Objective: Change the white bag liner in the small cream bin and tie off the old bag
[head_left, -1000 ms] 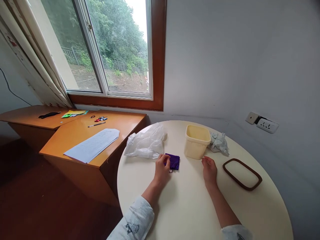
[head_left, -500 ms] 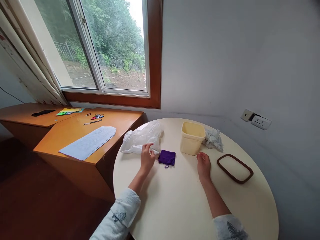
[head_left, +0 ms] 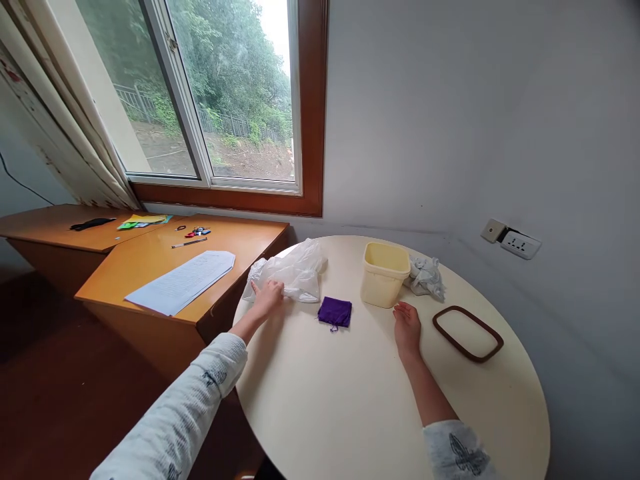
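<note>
Across our round table (head_left: pixel 345 400), the left hand (head_left: pixel 269 298) has moved from the purple pouch (head_left: pixel 335 312) to the plastic bag (head_left: pixel 303 267) at left, apparently shifting our work; we cannot tell its grip. Our right hand (head_left: pixel 407 328), half-open, rests beside the tub (head_left: pixel 382 287).

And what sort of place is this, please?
Probably a small office or study room: a wooden desk with papers stands below a window, and a round table is beside it.

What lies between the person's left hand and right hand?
The purple pouch lies on the round table between the left hand, at the white plastic bag, and the right hand, by the yellow tub; the head view shows it.
</note>
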The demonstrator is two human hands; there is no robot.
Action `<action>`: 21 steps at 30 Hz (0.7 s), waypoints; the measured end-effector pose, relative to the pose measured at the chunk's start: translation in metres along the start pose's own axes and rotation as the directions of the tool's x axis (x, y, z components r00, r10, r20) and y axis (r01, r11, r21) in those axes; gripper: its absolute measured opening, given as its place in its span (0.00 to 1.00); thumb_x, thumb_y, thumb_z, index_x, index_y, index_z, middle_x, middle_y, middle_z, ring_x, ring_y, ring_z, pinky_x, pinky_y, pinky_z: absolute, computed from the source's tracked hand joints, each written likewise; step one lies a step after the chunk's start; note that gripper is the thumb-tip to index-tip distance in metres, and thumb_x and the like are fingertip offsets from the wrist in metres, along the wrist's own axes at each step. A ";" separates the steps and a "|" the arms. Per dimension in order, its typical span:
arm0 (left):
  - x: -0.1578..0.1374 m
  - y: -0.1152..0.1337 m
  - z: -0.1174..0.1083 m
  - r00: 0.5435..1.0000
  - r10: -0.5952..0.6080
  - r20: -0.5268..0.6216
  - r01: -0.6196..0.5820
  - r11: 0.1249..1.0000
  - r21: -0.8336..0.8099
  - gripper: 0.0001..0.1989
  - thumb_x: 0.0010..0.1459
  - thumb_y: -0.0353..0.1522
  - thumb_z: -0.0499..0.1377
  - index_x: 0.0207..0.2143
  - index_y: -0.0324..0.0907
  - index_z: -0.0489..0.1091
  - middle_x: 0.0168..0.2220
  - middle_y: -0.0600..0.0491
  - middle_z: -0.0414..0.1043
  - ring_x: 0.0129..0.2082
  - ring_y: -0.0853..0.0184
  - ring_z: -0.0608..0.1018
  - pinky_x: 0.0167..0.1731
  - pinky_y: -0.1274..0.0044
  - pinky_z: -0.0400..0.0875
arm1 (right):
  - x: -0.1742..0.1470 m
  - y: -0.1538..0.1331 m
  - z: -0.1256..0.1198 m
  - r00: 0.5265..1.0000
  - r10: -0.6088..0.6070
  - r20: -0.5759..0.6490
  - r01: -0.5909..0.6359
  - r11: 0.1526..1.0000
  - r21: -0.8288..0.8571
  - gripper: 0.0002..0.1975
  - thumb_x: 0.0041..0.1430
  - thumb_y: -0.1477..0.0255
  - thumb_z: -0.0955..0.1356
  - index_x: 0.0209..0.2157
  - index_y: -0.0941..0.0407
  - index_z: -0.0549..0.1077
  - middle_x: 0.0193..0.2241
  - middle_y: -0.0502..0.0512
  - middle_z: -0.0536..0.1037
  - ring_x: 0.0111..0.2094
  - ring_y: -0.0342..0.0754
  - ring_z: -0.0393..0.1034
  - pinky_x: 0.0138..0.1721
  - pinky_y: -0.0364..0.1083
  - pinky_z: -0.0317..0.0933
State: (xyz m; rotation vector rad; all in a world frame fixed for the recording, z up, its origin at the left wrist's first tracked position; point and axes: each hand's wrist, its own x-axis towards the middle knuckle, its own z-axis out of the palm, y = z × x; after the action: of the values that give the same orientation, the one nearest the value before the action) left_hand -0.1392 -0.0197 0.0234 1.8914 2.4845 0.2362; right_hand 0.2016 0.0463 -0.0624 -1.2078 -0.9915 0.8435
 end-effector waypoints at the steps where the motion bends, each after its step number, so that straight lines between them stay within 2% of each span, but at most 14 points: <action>1: 0.002 0.002 -0.006 1.000 0.012 0.002 -0.012 1.000 0.005 0.11 0.52 0.24 0.48 0.36 0.38 0.67 0.41 0.42 0.71 0.49 0.55 0.68 0.53 0.49 0.40 | -0.001 0.000 0.000 1.000 -0.004 -0.003 0.004 1.000 -0.002 0.14 0.44 0.68 0.64 0.36 0.56 0.67 0.35 0.55 0.72 0.39 0.48 0.67 0.43 0.50 0.61; 3: 0.006 0.005 -0.021 0.999 0.031 -0.010 -0.031 1.000 0.007 0.12 0.53 0.23 0.47 0.37 0.38 0.66 0.34 0.44 0.73 0.41 0.57 0.73 0.52 0.53 0.46 | -0.002 0.001 -0.001 1.000 -0.015 -0.008 0.015 1.000 -0.009 0.14 0.44 0.68 0.64 0.36 0.56 0.67 0.35 0.55 0.71 0.38 0.48 0.67 0.42 0.50 0.62; 5: 0.012 0.009 -0.039 0.998 0.040 -0.039 -0.040 0.999 -0.002 0.12 0.54 0.25 0.47 0.40 0.39 0.64 0.33 0.44 0.73 0.38 0.57 0.74 0.50 0.59 0.54 | -0.005 -0.001 -0.002 0.999 -0.030 -0.014 0.029 0.999 -0.018 0.14 0.45 0.67 0.64 0.36 0.56 0.67 0.34 0.54 0.71 0.37 0.47 0.67 0.41 0.49 0.63; 7: 0.016 0.013 -0.059 0.997 0.035 -0.072 -0.037 0.999 -0.025 0.12 0.56 0.27 0.46 0.42 0.39 0.63 0.35 0.42 0.72 0.38 0.56 0.74 0.43 0.64 0.61 | -0.010 -0.004 -0.003 0.999 -0.049 -0.022 0.049 0.998 -0.032 0.13 0.46 0.67 0.63 0.36 0.56 0.67 0.34 0.54 0.71 0.36 0.47 0.67 0.39 0.48 0.63; 9: 0.020 0.018 -0.079 0.995 0.032 -0.099 -0.039 0.997 -0.063 0.11 0.56 0.29 0.47 0.42 0.40 0.62 0.36 0.42 0.72 0.37 0.56 0.74 0.36 0.69 0.64 | -0.016 -0.008 -0.004 0.997 -0.076 -0.027 0.075 0.996 -0.056 0.13 0.47 0.66 0.63 0.36 0.56 0.67 0.33 0.54 0.71 0.36 0.47 0.66 0.38 0.48 0.63; 12: 0.024 0.029 -0.109 0.990 0.062 -0.128 -0.080 0.986 -0.146 0.08 0.56 0.31 0.48 0.38 0.41 0.63 0.37 0.44 0.71 0.38 0.57 0.73 0.33 0.73 0.63 | -0.028 -0.018 -0.004 0.991 -0.130 -0.001 0.130 0.987 -0.099 0.11 0.49 0.67 0.62 0.35 0.56 0.68 0.33 0.55 0.71 0.35 0.48 0.65 0.38 0.49 0.62; 15: 0.022 0.045 -0.135 0.988 0.100 -0.120 -0.129 0.956 -0.263 0.04 0.53 0.31 0.52 0.31 0.40 0.63 0.34 0.46 0.71 0.38 0.58 0.73 0.31 0.76 0.62 | -0.044 -0.028 -0.001 0.978 -0.189 0.092 0.199 0.972 -0.127 0.10 0.50 0.68 0.62 0.34 0.56 0.69 0.33 0.55 0.71 0.34 0.48 0.65 0.37 0.48 0.62; 18: 0.012 0.067 -0.150 0.990 0.128 -0.051 -0.138 0.893 -0.428 0.05 0.51 0.33 0.53 0.28 0.40 0.62 0.29 0.49 0.70 0.32 0.62 0.73 0.26 0.78 0.62 | -0.061 -0.037 0.005 0.943 -0.236 0.233 0.272 0.953 -0.135 0.11 0.50 0.69 0.63 0.36 0.55 0.70 0.33 0.54 0.71 0.35 0.48 0.65 0.35 0.48 0.63; 21: -0.003 0.095 -0.149 0.978 0.189 0.093 -0.093 0.781 -0.617 0.05 0.51 0.32 0.53 0.30 0.40 0.63 0.27 0.52 0.70 0.26 0.67 0.74 0.22 0.80 0.63 | -0.077 -0.043 0.011 0.877 -0.276 0.392 0.355 0.923 -0.145 0.24 0.48 0.69 0.66 0.49 0.54 0.65 0.40 0.56 0.69 0.43 0.50 0.64 0.39 0.49 0.63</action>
State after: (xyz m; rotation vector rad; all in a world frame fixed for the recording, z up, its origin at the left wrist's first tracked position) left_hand -0.0620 -0.0151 0.1828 1.7174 1.8390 0.7655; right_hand 0.1649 -0.0285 -0.0318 -1.0408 -1.5747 0.7225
